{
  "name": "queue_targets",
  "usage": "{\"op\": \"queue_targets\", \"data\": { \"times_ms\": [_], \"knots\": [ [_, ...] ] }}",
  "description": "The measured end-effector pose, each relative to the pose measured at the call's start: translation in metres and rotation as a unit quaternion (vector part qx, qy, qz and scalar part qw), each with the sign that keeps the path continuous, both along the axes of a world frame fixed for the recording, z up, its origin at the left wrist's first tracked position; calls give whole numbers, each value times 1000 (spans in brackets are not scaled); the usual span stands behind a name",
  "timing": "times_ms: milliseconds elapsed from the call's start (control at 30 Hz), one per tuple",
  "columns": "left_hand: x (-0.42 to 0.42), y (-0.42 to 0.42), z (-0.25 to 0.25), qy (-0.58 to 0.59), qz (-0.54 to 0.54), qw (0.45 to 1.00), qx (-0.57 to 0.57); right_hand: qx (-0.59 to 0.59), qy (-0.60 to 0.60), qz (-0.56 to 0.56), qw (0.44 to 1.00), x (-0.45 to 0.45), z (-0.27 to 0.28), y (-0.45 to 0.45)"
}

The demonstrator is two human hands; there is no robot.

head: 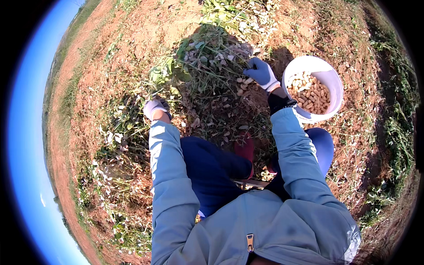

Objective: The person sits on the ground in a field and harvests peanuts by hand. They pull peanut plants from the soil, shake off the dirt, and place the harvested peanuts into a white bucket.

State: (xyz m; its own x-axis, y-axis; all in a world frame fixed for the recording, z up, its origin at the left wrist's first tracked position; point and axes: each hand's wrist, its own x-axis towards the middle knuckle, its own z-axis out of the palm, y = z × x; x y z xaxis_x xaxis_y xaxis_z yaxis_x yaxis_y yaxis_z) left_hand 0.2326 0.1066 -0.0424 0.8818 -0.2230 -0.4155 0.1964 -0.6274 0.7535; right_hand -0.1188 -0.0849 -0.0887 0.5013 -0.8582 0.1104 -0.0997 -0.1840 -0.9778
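Observation:
My left hand [156, 107], in a pale work glove, is low beside leafy peanut plants [162, 71] on the left. Its fingers are in shadow and partly hidden, so its grip is unclear. My right hand [263, 73], in a grey-blue and white glove, has its fingers curled at the right edge of a heap of pulled peanut plants [212, 63]. Stems run into its fingertips. A few unshelled peanuts [243, 86] show just below that hand. To its right stands a white plastic bucket [336, 84], partly filled with picked peanuts [313, 94].
More peanut plants with pods [245, 20] lie in sunlight beyond the heap. Loose leaves and stalks [116, 137] litter the ground to the left. My knees [208, 165] and a red boot [244, 147] are close below. A green plant row [394, 132] runs along the right.

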Motion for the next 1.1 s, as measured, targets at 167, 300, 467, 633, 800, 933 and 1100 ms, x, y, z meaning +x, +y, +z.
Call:
{"op": "queue_targets", "data": {
  "times_ms": [167,300,467,633,800,933,1100],
  "knots": [
    [-50,2,26,-224,-60,916,326,40,181,-1,983,-10,-44,13],
    [-77,-21,5,-58,-348,933,-73,140,106,33,984,4,-48,23],
    [-147,-54,15,45,-553,824,111,88,97,63,989,12,-24,22],
    [-153,-57,20,149,-546,816,119,23,109,71,991,30,7,23],
    [-115,-58,26,74,-76,981,-164,78,135,55,986,32,7,21],
    [-101,-41,24,-173,-68,971,153,84,181,52,978,33,-8,21],
    [-73,-22,11,-93,-396,831,379,58,214,61,973,27,8,13]
  ]
}}
